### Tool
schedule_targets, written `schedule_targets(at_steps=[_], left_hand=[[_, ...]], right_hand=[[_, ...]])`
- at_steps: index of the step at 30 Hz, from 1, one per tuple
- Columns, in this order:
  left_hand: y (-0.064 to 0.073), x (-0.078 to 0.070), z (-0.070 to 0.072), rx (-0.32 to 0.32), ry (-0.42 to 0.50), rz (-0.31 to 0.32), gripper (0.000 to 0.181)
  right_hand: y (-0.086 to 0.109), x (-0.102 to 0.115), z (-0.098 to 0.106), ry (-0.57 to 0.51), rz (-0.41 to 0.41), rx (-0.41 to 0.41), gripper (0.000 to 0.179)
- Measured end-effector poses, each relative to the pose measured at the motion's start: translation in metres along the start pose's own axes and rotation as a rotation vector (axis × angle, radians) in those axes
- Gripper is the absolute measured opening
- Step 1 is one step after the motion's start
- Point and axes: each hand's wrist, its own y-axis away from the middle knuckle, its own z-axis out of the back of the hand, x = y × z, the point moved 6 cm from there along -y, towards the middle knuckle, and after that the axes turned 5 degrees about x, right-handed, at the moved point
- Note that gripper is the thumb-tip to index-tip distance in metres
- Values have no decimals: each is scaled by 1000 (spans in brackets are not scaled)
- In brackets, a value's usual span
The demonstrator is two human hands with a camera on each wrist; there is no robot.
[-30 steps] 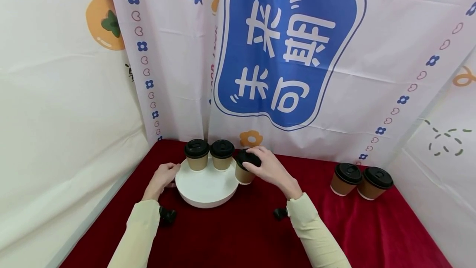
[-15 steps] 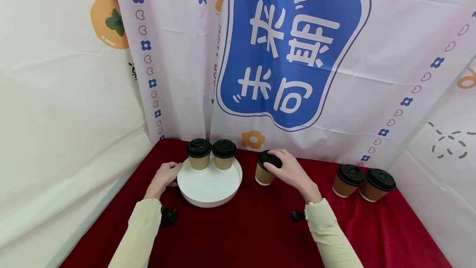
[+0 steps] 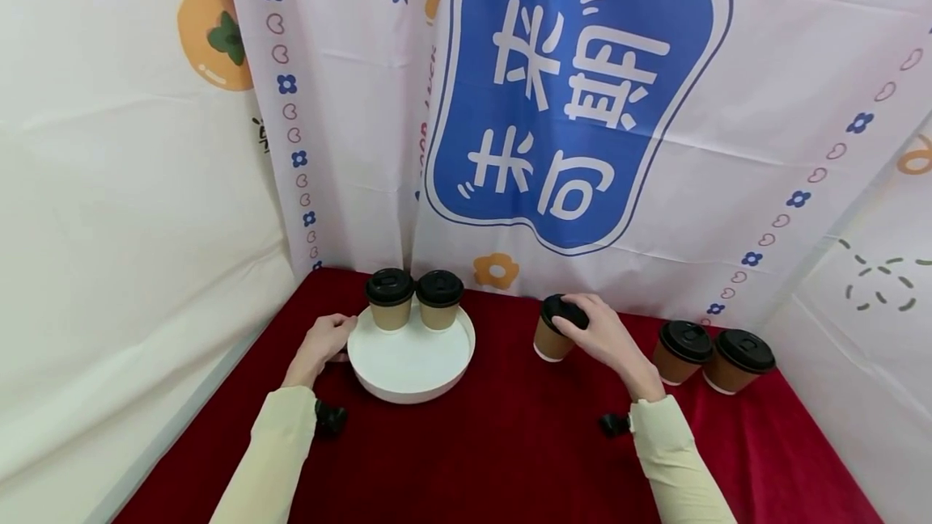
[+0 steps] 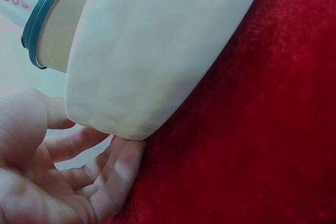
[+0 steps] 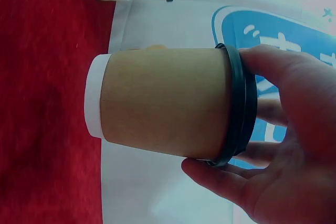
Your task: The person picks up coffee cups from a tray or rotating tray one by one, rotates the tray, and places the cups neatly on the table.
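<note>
My right hand grips a lidded paper coffee cup by its black lid, thumb and fingers spread around the rim. In the right wrist view this cup has a brown sleeve and a white base; whether it touches the cloth I cannot tell. At the left edge of a round white tray, my left hand holds the tray's side, fingertips at its lower edge in the left wrist view. Two more lidded cups, a left one and a right one, stand side by side at the tray's back.
Beyond my right hand, two lidded brown cups, one nearer and one farther right, stand together on the red cloth. A printed white curtain hangs close behind the table, with a pale wall on the left.
My right hand has carried its cup rightward, from beside the tray's right edge to a spot well apart from it. My left hand stays at the tray, and the other cups keep their places.
</note>
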Motion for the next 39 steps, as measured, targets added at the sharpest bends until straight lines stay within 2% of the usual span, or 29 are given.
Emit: schedule_targets(at_steps=[9,17,30,39], left_hand=[[-1,0,1,-11,-7,-2,49],[0,-3,1,-14,-16,-7,51],[0,-1,0,-13,-27,6,53],[0,0,0,-16,-21,7,53]], right_hand=[[16,-32,18,28,-69,-26,63],[29,-52,29,37,-90,-38,64],[45,-79,39,65,-121,-48,61],[49,-90,37,83,-145,-47,63]])
